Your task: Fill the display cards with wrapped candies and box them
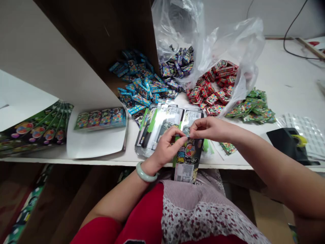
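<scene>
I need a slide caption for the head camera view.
Left hand and right hand pinch a printed card sheet beside piles of small packets.

The person wears a pale green bangle [146,171], a red top [138,217] and a mauve-striped, floral-patterned cloth [191,206].

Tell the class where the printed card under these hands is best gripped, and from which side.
Probably best at the lower end of the printed card, coming from the person's side. That end juts past the bench edge, so fingers can pinch the thin, flat card above and below; the upper end is under the left hand and the right hand.
</scene>
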The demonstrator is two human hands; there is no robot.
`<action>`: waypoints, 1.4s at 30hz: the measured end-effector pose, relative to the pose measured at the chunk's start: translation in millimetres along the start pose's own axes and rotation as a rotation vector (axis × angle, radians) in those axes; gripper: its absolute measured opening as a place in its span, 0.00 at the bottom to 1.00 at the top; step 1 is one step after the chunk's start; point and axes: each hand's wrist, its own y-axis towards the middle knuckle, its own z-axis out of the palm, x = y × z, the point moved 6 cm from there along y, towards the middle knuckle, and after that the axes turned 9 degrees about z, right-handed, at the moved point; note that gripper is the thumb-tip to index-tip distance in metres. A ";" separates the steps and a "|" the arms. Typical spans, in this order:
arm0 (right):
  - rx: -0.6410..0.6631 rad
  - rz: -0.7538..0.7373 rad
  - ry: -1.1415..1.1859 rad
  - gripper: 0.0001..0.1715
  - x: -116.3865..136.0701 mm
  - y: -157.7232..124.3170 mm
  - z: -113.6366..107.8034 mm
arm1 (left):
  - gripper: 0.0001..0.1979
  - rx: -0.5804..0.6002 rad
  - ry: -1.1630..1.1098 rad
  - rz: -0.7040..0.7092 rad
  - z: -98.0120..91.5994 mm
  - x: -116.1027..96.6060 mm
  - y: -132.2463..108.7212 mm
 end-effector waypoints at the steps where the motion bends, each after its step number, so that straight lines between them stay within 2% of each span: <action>1: -0.013 0.009 -0.013 0.09 -1.2 1.5 -0.2 | 0.06 -0.009 -0.004 0.009 0.5 0.5 0.0; 6: 0.000 0.040 0.000 0.08 -2.2 6.8 0.4 | 0.06 -0.037 0.008 0.019 2.4 1.6 0.9; 11: 0.150 0.160 0.289 0.10 -9.4 8.0 17.0 | 0.06 -0.029 0.040 0.010 1.4 -0.4 -1.3; 13: 0.159 0.235 0.414 0.11 -16.9 5.9 26.3 | 0.11 -0.052 -0.010 -0.071 0.5 3.4 -10.6; 15: 0.165 0.302 0.502 0.13 -23.0 3.0 35.6 | 0.20 -0.018 -0.148 -0.201 5.1 10.4 -25.1; 17: 0.193 0.338 0.538 0.15 -23.1 0.2 43.4 | 0.21 0.086 -0.291 -0.307 13.4 13.8 -40.4; 20: 0.333 0.326 0.489 0.15 -7.9 -5.8 51.8 | 0.20 0.090 -0.273 -0.302 4.4 1.3 -52.2; 22: 0.388 0.253 0.409 0.16 7.8 -9.6 48.9 | 0.20 0.072 -0.198 -0.223 -15.1 -22.9 -53.2; 24: 0.295 0.124 0.308 0.18 20.4 -8.5 34.0 | 0.20 0.043 -0.135 -0.123 -47.9 -54.3 -51.4; 25: 0.203 0.064 0.264 0.19 23.2 -6.4 23.6 | 0.20 -0.005 -0.089 -0.073 -71.2 -69.3 -49.9; 27: 0.025 0.001 0.221 0.20 20.0 -1.0 5.1 | 0.17 -0.211 0.125 0.037 -131.9 -92.8 -46.4; 28: -0.036 0.001 0.216 0.19 14.6 1.9 -0.2 | 0.15 -0.323 0.297 0.098 -163.7 -100.4 -45.0; 29: -0.069 0.012 0.209 0.18 8.0 4.6 -1.9 | 0.13 -0.386 0.510 0.143 -191.2 -103.2 -42.8; 30: -0.082 0.021 0.196 0.17 1.5 6.9 -0.3 | 0.12 -0.380 0.721 0.174 -212.4 -99.6 -38.8; 31: -0.084 0.021 0.177 0.17 -4.1 8.5 3.7 | 0.13 -0.324 0.916 0.162 -228.5 -87.8 -33.4; 33: -0.076 -0.007 0.145 0.20 -12.4 9.5 14.9 | 0.17 -0.131 1.268 -0.001 -249.9 -45.2 -24.1; 35: -0.064 -0.045 0.144 0.23 -19.5 8.9 24.4 | 0.19 -0.091 1.307 -0.076 -260.2 -5.7 -21.4; 37: -0.064 -0.064 0.159 0.24 -28.2 8.1 26.9 | 0.21 -0.075 1.299 -0.111 -259.9 24.6 -23.0; 39: -0.102 -0.067 0.158 0.22 -38.8 8.2 19.7 | 0.23 -0.046 1.271 -0.123 -257.4 44.3 -26.8; 42: -0.216 -0.066 0.118 0.19 -53.7 10.5 -3.2 | 0.25 0.030 1.223 -0.111 -260.7 60.7 -31.3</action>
